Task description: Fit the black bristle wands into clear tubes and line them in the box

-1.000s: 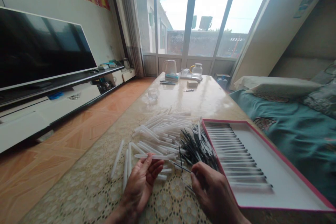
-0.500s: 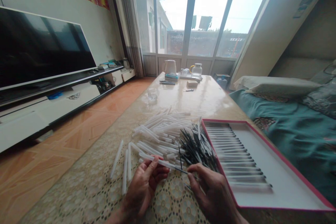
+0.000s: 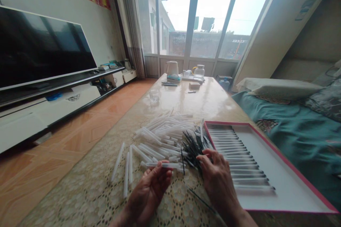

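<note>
My left hand (image 3: 156, 181) pinches a translucent white tube (image 3: 170, 165) between thumb and fingers, above the patterned tablecloth. Just beyond it lies a heap of similar white tubes (image 3: 162, 129). My right hand (image 3: 217, 173) reaches over the near edge of a pile of thin black sticks (image 3: 190, 149), its bent fingers apart at the pile; nothing shows plainly between them. One loose black stick (image 3: 198, 197) lies on the cloth below that hand. To its right, a pink-rimmed white box lid (image 3: 287, 184) holds a column of tubes with dark ends (image 3: 239, 156).
A few separate tubes (image 3: 126, 175) lie left of the heap. Farther along the table (image 3: 186, 106) stand a drinking glass (image 3: 154, 96), a kettle (image 3: 172, 68), a glass jug (image 3: 199, 71) and a small box (image 3: 194, 85). A teal-covered sofa (image 3: 277, 127) borders the right side.
My right hand has left the tube's end, where it held a black stick, and moved up to the black pile. My left hand still holds the tube, now more level.
</note>
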Action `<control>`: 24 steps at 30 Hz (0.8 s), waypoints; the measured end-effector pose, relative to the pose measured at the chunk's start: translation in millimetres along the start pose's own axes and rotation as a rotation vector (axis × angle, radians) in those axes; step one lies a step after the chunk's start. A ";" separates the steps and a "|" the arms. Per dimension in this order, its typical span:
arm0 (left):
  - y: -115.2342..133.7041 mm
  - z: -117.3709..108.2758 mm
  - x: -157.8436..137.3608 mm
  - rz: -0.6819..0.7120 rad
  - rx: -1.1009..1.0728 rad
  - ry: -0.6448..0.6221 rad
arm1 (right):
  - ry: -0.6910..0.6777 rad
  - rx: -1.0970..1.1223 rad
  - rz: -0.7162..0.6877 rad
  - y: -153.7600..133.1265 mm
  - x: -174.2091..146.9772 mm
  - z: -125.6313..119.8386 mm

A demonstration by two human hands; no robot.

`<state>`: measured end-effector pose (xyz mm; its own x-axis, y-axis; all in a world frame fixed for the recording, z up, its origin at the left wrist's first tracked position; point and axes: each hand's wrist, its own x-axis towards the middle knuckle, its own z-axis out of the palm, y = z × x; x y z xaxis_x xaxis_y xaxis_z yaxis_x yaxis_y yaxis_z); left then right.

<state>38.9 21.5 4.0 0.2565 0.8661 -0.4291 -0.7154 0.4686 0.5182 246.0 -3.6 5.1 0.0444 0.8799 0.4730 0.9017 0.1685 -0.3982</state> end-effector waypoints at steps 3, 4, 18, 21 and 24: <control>0.4 2.6 -1.5 0.011 0.028 0.040 | -0.065 -0.085 -0.019 -0.9 1.2 3.4; 0.2 3.6 -2.6 0.017 0.042 0.049 | -0.090 -0.088 -0.017 -2.4 1.5 3.5; -4.6 3.6 -2.8 0.096 0.209 0.026 | -0.066 0.254 0.024 -17.6 -1.3 -2.0; -5.5 3.0 -2.2 0.096 0.222 0.023 | -0.137 0.450 0.120 -26.7 -6.2 -4.5; -5.8 2.1 -1.6 0.093 0.227 0.002 | -0.148 0.552 0.126 -33.2 -8.0 -3.8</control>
<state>44.0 17.8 3.2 0.1948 0.9069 -0.3736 -0.5717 0.4145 0.7080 217.4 -17.9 17.6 0.0403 0.9543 0.2960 0.5339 0.2298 -0.8137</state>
